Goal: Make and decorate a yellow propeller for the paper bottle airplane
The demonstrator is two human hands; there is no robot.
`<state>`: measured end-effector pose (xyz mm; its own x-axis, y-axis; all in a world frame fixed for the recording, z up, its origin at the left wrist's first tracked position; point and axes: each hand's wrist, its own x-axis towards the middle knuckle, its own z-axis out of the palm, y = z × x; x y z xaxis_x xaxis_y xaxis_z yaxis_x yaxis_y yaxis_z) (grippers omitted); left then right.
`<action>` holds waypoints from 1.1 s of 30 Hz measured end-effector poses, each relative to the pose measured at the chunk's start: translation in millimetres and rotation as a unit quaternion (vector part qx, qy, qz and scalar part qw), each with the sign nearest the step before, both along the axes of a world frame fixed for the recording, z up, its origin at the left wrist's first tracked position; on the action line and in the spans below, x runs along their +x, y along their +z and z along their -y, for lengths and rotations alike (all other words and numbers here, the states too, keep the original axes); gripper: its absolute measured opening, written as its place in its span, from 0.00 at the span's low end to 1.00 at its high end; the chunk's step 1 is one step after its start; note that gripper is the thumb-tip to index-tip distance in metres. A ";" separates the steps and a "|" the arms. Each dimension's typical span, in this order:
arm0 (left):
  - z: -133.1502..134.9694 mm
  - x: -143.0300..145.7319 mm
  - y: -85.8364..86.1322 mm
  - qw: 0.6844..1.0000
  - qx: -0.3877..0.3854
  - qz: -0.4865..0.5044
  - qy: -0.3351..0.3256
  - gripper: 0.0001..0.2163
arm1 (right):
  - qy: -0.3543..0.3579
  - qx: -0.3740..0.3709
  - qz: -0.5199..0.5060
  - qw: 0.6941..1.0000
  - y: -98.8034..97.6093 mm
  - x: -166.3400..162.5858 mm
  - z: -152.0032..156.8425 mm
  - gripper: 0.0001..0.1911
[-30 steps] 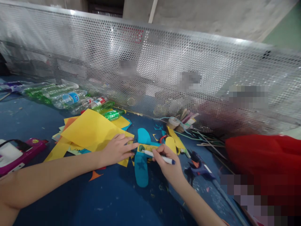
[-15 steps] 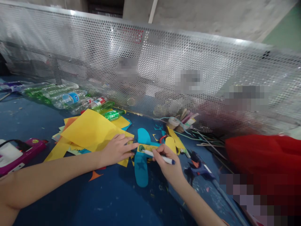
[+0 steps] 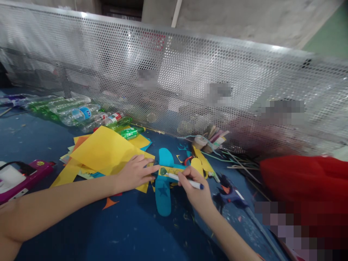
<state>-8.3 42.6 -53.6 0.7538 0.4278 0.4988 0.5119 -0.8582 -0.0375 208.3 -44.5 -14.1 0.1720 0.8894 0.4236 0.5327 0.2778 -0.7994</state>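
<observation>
A blue toy plane lies on the blue table, with a dark star on its near wing and a yellow strip along its body. Dark colouring and drawn outlines mark the strip. My right hand grips a white marker with a dark blue end, its tip at the yellow strip. My left hand lies with its fingers stretched out, the fingertips at the front end of the plane. Part of the plane's body is hidden behind my right hand.
Yellow paper sheets are piled at the left, with plastic bottles behind them. A purple power strip sits far left. On the right lie a blue glue gun and a red cloth. A perforated metal screen stands behind.
The marker and my right hand have shifted only very slightly at the yellow strip. My left hand and the plane stay in place.
</observation>
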 end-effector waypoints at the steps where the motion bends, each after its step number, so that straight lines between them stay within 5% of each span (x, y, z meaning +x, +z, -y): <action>1: 0.0 0.0 -0.1 1.000 0.001 0.001 0.000 0.18 | 0.000 0.002 -0.001 1.000 0.0 0.1 -0.2 0.14; 16: -0.8 -0.4 -0.2 1.000 0.005 0.006 -0.007 0.19 | 0.012 0.003 0.016 1.000 -5.5 2.5 -1.3 0.15; 26: -0.8 -0.2 -2.2 1.000 -0.001 0.000 0.013 0.18 | -0.022 0.076 -0.103 0.992 19.2 7.0 6.1 0.13; 33: -0.5 1.6 -1.9 0.999 0.021 0.000 0.036 0.16 | 0.009 0.071 -0.052 0.996 14.6 15.7 0.9 0.14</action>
<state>-6.7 43.1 -55.5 0.7217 0.4599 0.5173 0.5724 -0.8167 -0.0725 224.0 -45.4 0.5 0.2068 0.8246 0.5266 0.4426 0.4012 -0.8020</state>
